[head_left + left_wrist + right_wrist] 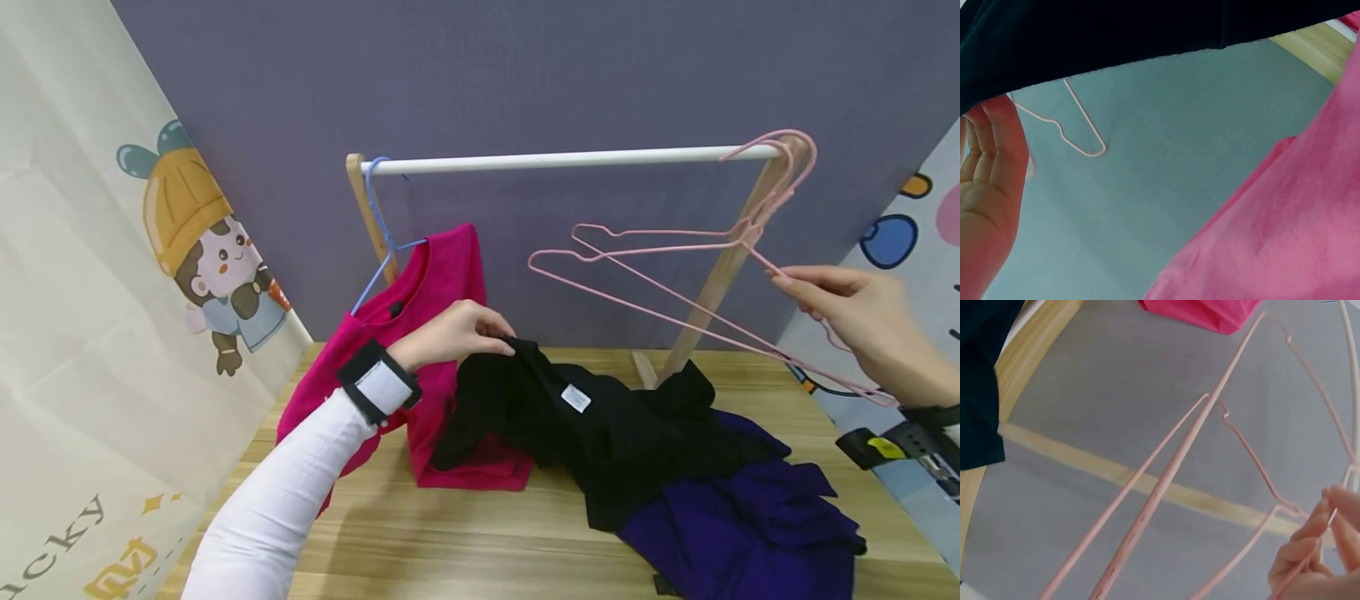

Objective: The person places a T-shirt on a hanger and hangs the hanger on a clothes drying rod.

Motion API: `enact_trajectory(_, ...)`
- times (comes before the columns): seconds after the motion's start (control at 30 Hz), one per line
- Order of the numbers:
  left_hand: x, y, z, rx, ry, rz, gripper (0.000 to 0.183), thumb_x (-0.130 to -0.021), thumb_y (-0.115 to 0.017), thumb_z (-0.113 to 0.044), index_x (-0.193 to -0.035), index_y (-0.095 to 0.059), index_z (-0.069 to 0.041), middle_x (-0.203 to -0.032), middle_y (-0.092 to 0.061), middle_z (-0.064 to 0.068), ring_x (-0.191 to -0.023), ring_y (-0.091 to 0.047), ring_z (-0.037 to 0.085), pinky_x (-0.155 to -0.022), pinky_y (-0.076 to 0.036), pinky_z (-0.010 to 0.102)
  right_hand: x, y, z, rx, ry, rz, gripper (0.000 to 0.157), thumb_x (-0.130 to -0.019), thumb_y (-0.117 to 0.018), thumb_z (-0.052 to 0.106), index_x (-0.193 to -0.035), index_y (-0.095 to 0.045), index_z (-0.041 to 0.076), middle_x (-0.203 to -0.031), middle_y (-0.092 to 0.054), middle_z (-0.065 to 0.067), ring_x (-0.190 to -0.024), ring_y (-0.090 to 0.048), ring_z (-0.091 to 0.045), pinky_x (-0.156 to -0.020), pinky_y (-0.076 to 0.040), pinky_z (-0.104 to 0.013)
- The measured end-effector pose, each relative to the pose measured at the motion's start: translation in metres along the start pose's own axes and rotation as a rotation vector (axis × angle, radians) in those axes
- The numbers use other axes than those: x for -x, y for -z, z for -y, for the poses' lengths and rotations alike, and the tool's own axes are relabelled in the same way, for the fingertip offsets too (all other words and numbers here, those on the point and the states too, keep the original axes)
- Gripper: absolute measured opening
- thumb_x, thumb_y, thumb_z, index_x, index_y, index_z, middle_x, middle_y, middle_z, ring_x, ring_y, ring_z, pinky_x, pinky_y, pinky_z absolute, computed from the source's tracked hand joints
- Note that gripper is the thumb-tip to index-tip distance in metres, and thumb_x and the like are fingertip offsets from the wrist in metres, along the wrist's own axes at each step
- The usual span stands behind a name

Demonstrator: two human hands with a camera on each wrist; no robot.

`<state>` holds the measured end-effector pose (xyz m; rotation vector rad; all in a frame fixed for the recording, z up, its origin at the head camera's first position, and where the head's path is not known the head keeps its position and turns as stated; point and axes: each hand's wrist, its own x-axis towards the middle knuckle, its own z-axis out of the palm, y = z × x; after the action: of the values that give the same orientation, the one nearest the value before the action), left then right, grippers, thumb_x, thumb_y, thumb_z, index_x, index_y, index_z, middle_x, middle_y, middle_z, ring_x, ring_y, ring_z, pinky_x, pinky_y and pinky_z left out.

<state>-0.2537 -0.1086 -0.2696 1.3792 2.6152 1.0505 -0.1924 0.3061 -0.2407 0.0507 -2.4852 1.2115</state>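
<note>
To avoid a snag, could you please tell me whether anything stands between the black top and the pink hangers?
Nothing visible does: in the head view, only open space separates the black top from the pink hangers above it.

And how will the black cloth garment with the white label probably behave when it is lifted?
Probably floppy: the black garment sags in loose folds below the left hand. Rolling seems unlikely, as it lies crumpled. It may drag the purple cloth garment it partly overlaps.
</note>
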Motion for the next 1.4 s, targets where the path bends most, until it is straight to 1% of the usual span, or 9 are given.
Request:
enact_trajectory(0.17, 0.0, 0.0, 0.001, -0.03, 0.009, -0.011, 0.015, -0.076, -0.068, -0.018, -0.088, -0.066, -0.01, -0.081, -0.066, 0.003, -0.063, -0.052, 0.009, -0.063, -0.047, 0.029, 0.008, 0.012, -0.014, 0.104, -0.014, 0.034, 0.044, -0.088, -0.049, 0.035, -0.124, -0.046, 0.009, -0.09, -0.045, 0.029, -0.08, -0.04, -0.004, -0.077, -0.034, -0.03)
enact_trajectory(0.27, 0.0, 0.0, 0.002, -0.043, 0.015, -0.018, 0.015, -0.076, -0.067, -0.018, -0.089, -0.066, -0.009, -0.08, -0.066, 0.002, -0.062, -0.051, 0.01, -0.062, -0.047, 0.03, 0.014, 0.018, -0.015, 0.144, -0.019, 0.021, 0.044, -0.089, -0.048, 0.033, -0.125, -0.045, 0.008, -0.088, -0.042, 0.031, -0.08, -0.037, -0.003, -0.076, -0.029, -0.046)
enact_trajectory(0.4, 0.0, 0.0, 0.002, -0.048, 0.017, -0.024, 0.016, -0.077, -0.067, -0.018, -0.09, -0.066, -0.009, -0.08, -0.067, 0.002, -0.06, -0.051, 0.01, -0.062, -0.047, 0.03, 0.021, 0.029, -0.013, 0.116, 0.062, -0.037, 0.029, -0.087, -0.053, 0.019, -0.116, -0.055, 0.015, -0.079, -0.046, 0.031, -0.07, -0.037, -0.001, -0.062, -0.03, -0.024)
enact_trajectory(0.57, 0.0, 0.0, 0.003, -0.048, 0.027, -0.031, 0.016, -0.078, -0.066, -0.019, -0.091, -0.066, -0.01, -0.079, -0.067, 0.002, -0.055, -0.049, 0.009, -0.059, -0.046, 0.029, 0.026, 0.037, -0.016, 0.034, 0.226, -0.017, 0.027, -0.086, -0.051, 0.001, -0.102, -0.063, 0.019, -0.067, -0.05, 0.017, -0.06, -0.033, -0.005, -0.048, -0.021, -0.026)
enact_trajectory(0.67, 0.0, 0.0, 0.004, -0.05, 0.033, -0.039, 0.016, -0.077, -0.066, -0.018, -0.091, -0.066, -0.01, -0.079, -0.067, 0.003, -0.051, -0.047, 0.009, -0.057, -0.045, 0.029, 0.028, 0.037, -0.018, 0.01, 0.28, -0.004, 0.026, -0.084, -0.05, -0.006, -0.1, -0.064, 0.009, -0.065, -0.051, 0.015, -0.058, -0.035, -0.005, -0.045, -0.022, -0.024)
enact_trajectory(0.83, 0.0, 0.0, 0.004, -0.044, 0.031, -0.048, 0.016, -0.077, -0.066, -0.019, -0.091, -0.066, -0.01, -0.079, -0.067, 0.003, -0.049, -0.045, 0.009, -0.055, -0.044, 0.029, 0.033, 0.034, -0.019, 0.056, 0.23, 0.012, 0.018, -0.082, -0.054, -0.004, -0.096, -0.065, 0.003, -0.077, -0.055, 0.027, -0.066, -0.045, 0.007, -0.049, -0.033, -0.007)
enact_trajectory(1.13, 0.0, -0.002, 0.004, -0.03, 0.018, -0.035, 0.017, -0.077, -0.067, -0.019, -0.092, -0.066, -0.01, -0.084, -0.067, 0.003, -0.06, -0.051, 0.009, -0.06, -0.047, 0.03, 0.039, 0.027, -0.019, 0.189, 0.105, 0.049, 0.027, -0.086, -0.056, 0.016, -0.107, -0.058, 0.0, -0.083, -0.047, 0.039, -0.073, -0.042, 0.017, -0.053, -0.034, -0.005)
enact_trajectory(1.27, 0.001, -0.004, 0.003, -0.038, -0.002, -0.063, 0.017, -0.076, -0.067, -0.018, -0.091, -0.067, -0.011, -0.082, -0.067, 0.002, -0.061, -0.052, 0.009, -0.06, -0.047, 0.029, 0.039, 0.022, -0.016, 0.207, 0.023, 0.079, 0.037, -0.087, -0.054, 0.027, -0.115, -0.053, 0.003, -0.083, -0.041, 0.041, -0.071, -0.039, 0.016, -0.07, -0.044, -0.03)
enact_trajectory(1.4, 0.0, -0.007, 0.002, -0.061, -0.058, -0.12, 0.016, -0.075, -0.068, -0.017, -0.09, -0.067, -0.011, -0.078, -0.063, 0.0, -0.063, -0.051, 0.008, -0.06, -0.047, 0.029, 0.042, 0.015, -0.013, 0.159, -0.033, 0.126, 0.043, -0.088, -0.05, 0.034, -0.121, -0.049, 0.007, -0.091, -0.038, 0.036, -0.081, -0.042, 0.007, -0.082, -0.034, -0.062)
